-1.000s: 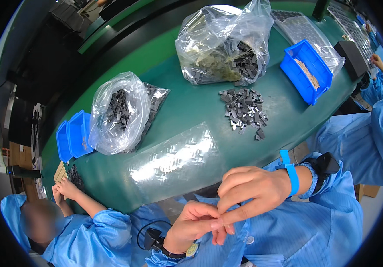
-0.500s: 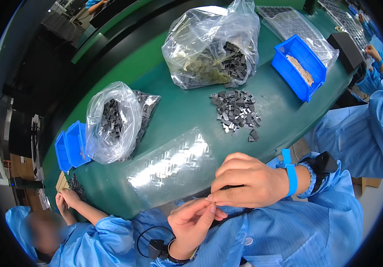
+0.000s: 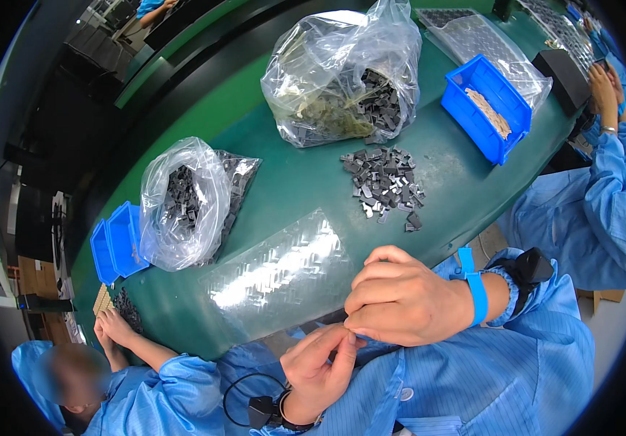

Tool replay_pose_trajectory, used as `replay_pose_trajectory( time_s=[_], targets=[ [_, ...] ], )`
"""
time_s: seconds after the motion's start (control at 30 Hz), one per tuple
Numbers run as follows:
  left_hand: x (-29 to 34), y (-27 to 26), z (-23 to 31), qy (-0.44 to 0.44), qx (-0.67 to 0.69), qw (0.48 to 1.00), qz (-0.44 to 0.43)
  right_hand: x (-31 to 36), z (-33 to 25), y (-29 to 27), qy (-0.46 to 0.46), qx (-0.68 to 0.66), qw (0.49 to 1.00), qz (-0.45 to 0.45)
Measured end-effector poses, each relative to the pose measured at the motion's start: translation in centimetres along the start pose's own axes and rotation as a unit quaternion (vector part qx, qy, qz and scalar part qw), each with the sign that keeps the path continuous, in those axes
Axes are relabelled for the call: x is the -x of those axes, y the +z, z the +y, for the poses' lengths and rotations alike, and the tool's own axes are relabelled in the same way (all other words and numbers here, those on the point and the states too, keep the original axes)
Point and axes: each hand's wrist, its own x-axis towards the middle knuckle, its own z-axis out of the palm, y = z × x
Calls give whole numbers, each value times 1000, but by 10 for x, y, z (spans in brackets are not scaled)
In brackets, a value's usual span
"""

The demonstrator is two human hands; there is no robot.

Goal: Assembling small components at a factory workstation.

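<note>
In front of my blue smock, my left hand (image 3: pixel 322 361) and my right hand (image 3: pixel 407 301) meet fingertip to fingertip. Both are closed in a pinch, and whatever lies between the fingers is hidden or too small to name. A blue wrist strap circles my right wrist. Just beyond the hands, a clear plastic tray (image 3: pixel 278 272) with rows of small pockets lies on the green table. Farther off sits a loose pile of small dark grey plastic parts (image 3: pixel 383 182), a few showing shiny faces.
Behind the pile stands a large clear bag (image 3: pixel 342 73) of dark parts, with a smaller open bag (image 3: pixel 186 203) to the left. Blue bins (image 3: pixel 489 120) stand at right and far left. Co-workers sit at the left (image 3: pixel 146 385) and right (image 3: pixel 575 211).
My hands have drawn closer together, the left fingers curling in and the left hand shifting slightly right. The right-hand co-worker's arms have moved; the pile stays put.
</note>
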Motion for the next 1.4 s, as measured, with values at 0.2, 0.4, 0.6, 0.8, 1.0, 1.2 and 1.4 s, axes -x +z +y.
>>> replay_pose_trajectory(
  time_s=[0.2,0.4,0.6,0.8,1.0,1.2,1.4],
  targets=[
    [3,-3,-3,-34,49,997,-42,0,2,-5,61,-68,995,-42],
    [9,-6,-13,-145,239,960,9,-1,-2,-15,262,-295,919,-24],
    [12,1,-12,-136,252,957,46,5,-6,-1,310,-373,874,-24],
    [11,1,-15,-135,244,960,38,4,-6,6,241,-313,919,15],
    [7,2,-13,-49,247,963,97,0,-10,3,250,-307,918,-23],
    [6,-1,-11,-70,211,966,130,-1,-9,5,285,-336,898,-17],
    [-1,10,-19,-1,193,969,152,1,-6,10,295,-384,875,6]
  ],
)
